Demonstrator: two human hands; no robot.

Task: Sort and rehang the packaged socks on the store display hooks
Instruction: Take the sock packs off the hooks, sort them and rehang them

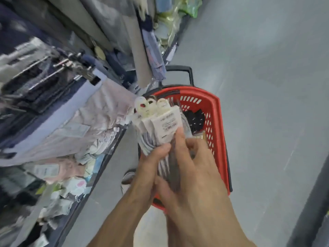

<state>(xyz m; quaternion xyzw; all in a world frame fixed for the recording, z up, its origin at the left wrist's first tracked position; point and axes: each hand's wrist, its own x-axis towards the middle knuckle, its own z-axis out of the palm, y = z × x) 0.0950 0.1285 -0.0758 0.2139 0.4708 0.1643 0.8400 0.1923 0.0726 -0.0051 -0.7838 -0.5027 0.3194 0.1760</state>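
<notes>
Socks (pixel 158 132) are clasped in your left grip (pixel 151 168) and right grip (pixel 194 168); align their hangers (pixel 151 106) before reaching for hooks (pixel 58 68).

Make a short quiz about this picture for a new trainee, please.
1. True or false: the left hand and the right hand both hold the socks.
2. The basket is: A blue, B red, C green.
3. Fill in: the hooks are on the ___ side of the picture.

Key: 1 true; 2 B; 3 left.
</notes>
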